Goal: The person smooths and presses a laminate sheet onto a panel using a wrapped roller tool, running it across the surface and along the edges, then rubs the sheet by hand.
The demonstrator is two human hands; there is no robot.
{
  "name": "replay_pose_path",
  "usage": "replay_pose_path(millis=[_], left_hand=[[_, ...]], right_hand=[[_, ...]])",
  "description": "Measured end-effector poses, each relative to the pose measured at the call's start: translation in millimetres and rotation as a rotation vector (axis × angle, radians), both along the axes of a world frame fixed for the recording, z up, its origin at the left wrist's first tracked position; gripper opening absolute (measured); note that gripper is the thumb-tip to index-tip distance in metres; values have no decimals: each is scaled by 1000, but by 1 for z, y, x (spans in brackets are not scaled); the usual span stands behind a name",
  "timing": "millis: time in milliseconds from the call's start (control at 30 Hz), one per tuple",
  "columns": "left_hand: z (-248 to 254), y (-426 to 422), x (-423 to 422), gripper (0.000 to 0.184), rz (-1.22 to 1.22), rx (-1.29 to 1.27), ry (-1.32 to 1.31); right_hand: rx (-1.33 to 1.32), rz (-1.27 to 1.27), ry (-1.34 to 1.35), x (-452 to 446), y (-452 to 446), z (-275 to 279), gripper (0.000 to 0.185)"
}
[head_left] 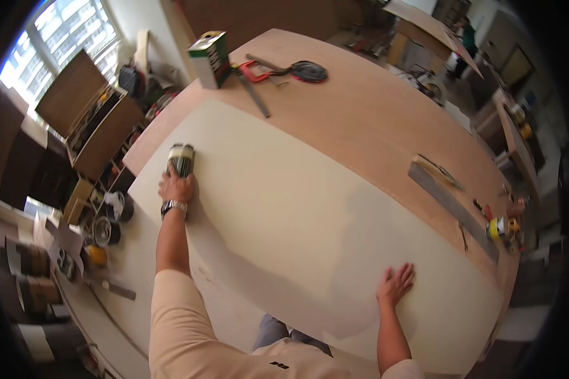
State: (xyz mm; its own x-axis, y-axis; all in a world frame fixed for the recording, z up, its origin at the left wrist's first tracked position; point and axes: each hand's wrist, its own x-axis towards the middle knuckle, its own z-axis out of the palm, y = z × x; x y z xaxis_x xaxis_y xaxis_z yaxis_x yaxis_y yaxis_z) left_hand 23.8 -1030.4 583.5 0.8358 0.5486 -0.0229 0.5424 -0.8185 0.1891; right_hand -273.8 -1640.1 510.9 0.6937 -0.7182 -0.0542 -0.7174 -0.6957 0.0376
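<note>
A large off-white sheet (278,183) lies over the brown wooden board in front of me. Near the sheet's left edge, my left hand (177,186) is closed around a cylinder with cream and dark bands (181,158), which looks like a can; its near end is hidden behind my hand. A metal-band watch is on that wrist. My right hand (396,284) rests flat on the right part of the sheet, fingers spread, holding nothing.
Farther back on the brown board (354,120) stand a rectangular tin (210,60), a red-handled tool (255,71) and a dark round object (308,71). A long metal straightedge (452,208) and a yellow-banded can (499,228) lie right. Buckets (106,231) stand left. A person (466,44) is far back.
</note>
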Motion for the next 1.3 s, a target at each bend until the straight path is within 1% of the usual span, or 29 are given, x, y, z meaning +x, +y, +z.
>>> replay_pose_path(millis=[33,100,133,167,233,267,300,367,433,467,567,600,700,767,833,867,933,967,1000,1100,1133,1233,1300], left_hand=[[-7,-10,-5,94,2,1,0],[-22,-41,-30,95,-129,4,-9],[-23,-69,-52,93,-239,8,-26],[-24,-106,-78,92,-346,13,-42],[-28,-188,-134,86,-575,-91,-55],[-3,-240,-164,81,-708,-144,-51],[9,-286,-187,82,-851,-201,5],[-1,-367,-224,83,-1131,-243,-11],[-16,-436,-242,82,-1369,-168,-102],[-14,-464,-243,82,-1362,-193,-84],[-3,-499,-225,83,-1346,-257,-16],[-1,-501,-217,84,-1340,-275,7],[-9,-491,-194,84,-1295,-234,-67],[-12,-477,-160,84,-1186,-228,-92],[-14,-453,-108,83,-1072,-219,-61],[-20,-435,-80,83,-985,-192,-120],[-15,-384,-19,86,-845,-181,-91],[-22,-355,11,89,-780,-136,-101],[-19,-326,40,88,-697,-127,-47],[-12,-246,104,92,-484,-92,-40],[-16,-224,119,92,-446,-66,-81],[-12,-191,140,93,-341,-59,-84],[-14,-191,142,93,-338,-36,-55]], right_hand=[[13,2,-13,5,4,6,74],[39,-9,-15,9,8,14,72],[51,-10,-12,8,8,15,72],[65,-5,-39,7,5,14,70],[95,11,-97,4,0,6,66],[124,-2,-139,4,0,5,62],[151,-10,-180,4,-1,5,59],[199,7,-263,0,-9,2,53],[252,47,-345,-6,-15,-2,49],[321,9,-442,-8,-18,6,48],[212,109,-359,-24,-33,4,50],[124,40,-277,-29,-31,2,55],[75,-39,-251,-35,-40,1,58],[78,-57,-238,-33,-38,0,61],[58,-61,-232,-32,-36,2,62],[58,-62,-220,-33,-37,2,62],[63,-64,-200,-33,-40,1,64],[54,-73,-185,-33,-40,2,64],[47,-82,-176,-33,-40,3,64],[32,-103,-156,-29,-37,3,64],[26,-106,-160,-28,-35,4,64],[11,-121,-145,-30,-37,4,63],[6,-123,-145,-27,-36,-1,63]])
